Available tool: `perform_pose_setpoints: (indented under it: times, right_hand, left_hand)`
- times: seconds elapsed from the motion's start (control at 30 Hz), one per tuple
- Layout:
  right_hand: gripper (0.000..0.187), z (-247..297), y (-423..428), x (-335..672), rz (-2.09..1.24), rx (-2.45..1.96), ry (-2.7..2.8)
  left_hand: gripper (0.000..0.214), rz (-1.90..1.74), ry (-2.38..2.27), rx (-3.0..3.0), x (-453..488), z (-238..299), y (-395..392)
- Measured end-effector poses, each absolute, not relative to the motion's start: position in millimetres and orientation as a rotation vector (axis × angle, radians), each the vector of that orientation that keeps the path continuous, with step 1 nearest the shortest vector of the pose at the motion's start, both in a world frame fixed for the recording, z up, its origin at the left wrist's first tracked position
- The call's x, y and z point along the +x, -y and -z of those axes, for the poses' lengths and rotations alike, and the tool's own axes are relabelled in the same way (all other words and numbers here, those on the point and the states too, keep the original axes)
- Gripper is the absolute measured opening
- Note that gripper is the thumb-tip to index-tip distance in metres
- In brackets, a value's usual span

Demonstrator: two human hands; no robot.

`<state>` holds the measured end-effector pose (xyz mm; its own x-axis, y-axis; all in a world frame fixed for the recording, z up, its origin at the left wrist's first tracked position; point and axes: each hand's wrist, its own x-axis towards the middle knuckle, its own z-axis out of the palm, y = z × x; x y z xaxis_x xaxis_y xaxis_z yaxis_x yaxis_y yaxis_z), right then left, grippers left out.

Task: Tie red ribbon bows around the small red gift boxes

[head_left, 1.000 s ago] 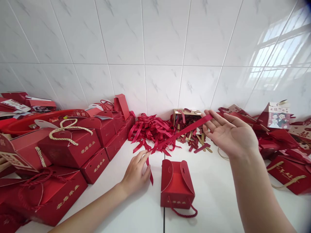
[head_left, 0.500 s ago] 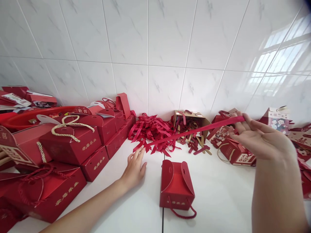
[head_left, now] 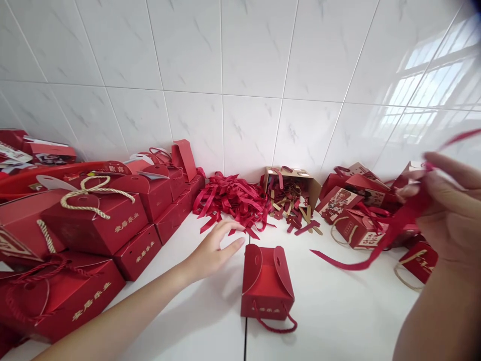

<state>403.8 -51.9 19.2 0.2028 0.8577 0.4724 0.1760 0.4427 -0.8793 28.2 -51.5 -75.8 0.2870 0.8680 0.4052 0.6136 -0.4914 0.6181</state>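
Note:
My right hand [head_left: 447, 200] is raised at the right side, its fingers closed on a red ribbon [head_left: 394, 235]. One tail of the ribbon hangs down and curls left over the table; another end stretches off to the right edge. My left hand [head_left: 216, 250] is open above the white table, fingers apart, with nothing in it. Just beyond its fingers lies a heap of red ribbons [head_left: 236, 198]. A small red gift box [head_left: 266, 288] stands in front of me, right of my left hand, with its curved flaps up and a dark red rope handle hanging at the front.
Stacked red boxes [head_left: 93, 220] with rope bows line the left side, before a red basin [head_left: 56, 175]. A cardboard box [head_left: 311, 188] spills small tags at the back. More printed red boxes [head_left: 356, 228] sit at right. A tiled wall [head_left: 251, 135] rises behind.
My right hand has drawn the ribbon away from the heap toward the right. My left hand has let go of the ribbon's other end and moved slightly right, toward the gift box.

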Motion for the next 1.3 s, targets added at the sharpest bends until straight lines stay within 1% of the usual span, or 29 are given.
perform_pose_setpoints:
  times: [0.1, 0.17, 0.2, 0.3, 0.33, 0.37, 0.5, 0.63, 0.83, 0.93, 1.07, 1.1, 1.2, 1.3]
  right_hand:
    - [0.052, -20.5, 60.0, 375.5, -0.761, -1.056, 1.596]
    - [0.056, -18.5, 60.1, 359.8, -0.936, -1.164, 1.923]
    - [0.052, -17.4, 58.9, 353.2, -0.984, -1.219, 2.067]
    - [0.029, -15.7, 53.3, 338.1, -0.997, -1.282, 2.385]
    - [0.026, -15.8, 51.4, 334.8, -0.992, -1.28, 2.454]
    - [0.027, -16.0, 49.7, 332.4, -0.989, -1.274, 2.502]
    - [0.033, -17.1, 47.9, 330.2, -0.968, -1.291, 2.526]
    - [0.031, -16.8, 51.2, 331.2, -0.939, -1.302, 2.51]
    - [0.028, -14.2, 51.8, 334.3, -0.937, -1.383, 2.464]
    - [0.03, -13.8, 50.3, 336.4, -0.891, -1.437, 2.449]
    - [0.032, -15.2, 50.0, 335.9, -0.883, -1.432, 2.466]
    - [0.032, -15.4, 50.3, 335.4, -0.882, -1.42, 2.471]
    - [0.031, -15.5, 51.6, 333.6, -0.885, -1.392, 2.495]
    - [0.031, -15.2, 52.3, 331.2, -0.906, -1.396, 2.517]
  left_hand:
    - [0.028, -0.74, -1.179, 2.385, 47.4, 41.8, 65.7]
    - [0.036, -0.597, -1.133, 2.505, 58.2, 34.5, 73.6]
    - [0.04, -0.555, -1.135, 2.54, 63.1, 35.5, 76.6]
    - [0.04, -0.512, -1.234, 2.523, 76.1, 49.0, 80.1]
    - [0.04, -0.52, -1.257, 2.505, 79.1, 54.4, 79.6]
    - [0.041, -0.537, -1.257, 2.494, 81.1, 59.3, 78.3]
    - [0.046, -0.614, -1.137, 2.538, 80.0, 68.4, 70.8]
    - [0.042, -0.593, -1.125, 2.535, 76.2, 67.0, 66.6]
    - [0.044, -0.547, -1.154, 2.52, 78.5, 65.2, 68.7]
    - [0.041, -0.572, -1.13, 2.522, 79.1, 66.2, 69.8]
    - [0.046, -0.707, -1.165, 2.41, 80.3, 72.5, 68.2]
    - [0.044, -0.768, -1.172, 2.374, 80.8, 74.7, 67.2]
    - [0.031, -0.915, -1.172, 2.24, 83.2, 80.3, 64.3]
    - [0.026, -0.94, -1.179, 2.093, 86.7, 83.1, 63.4]
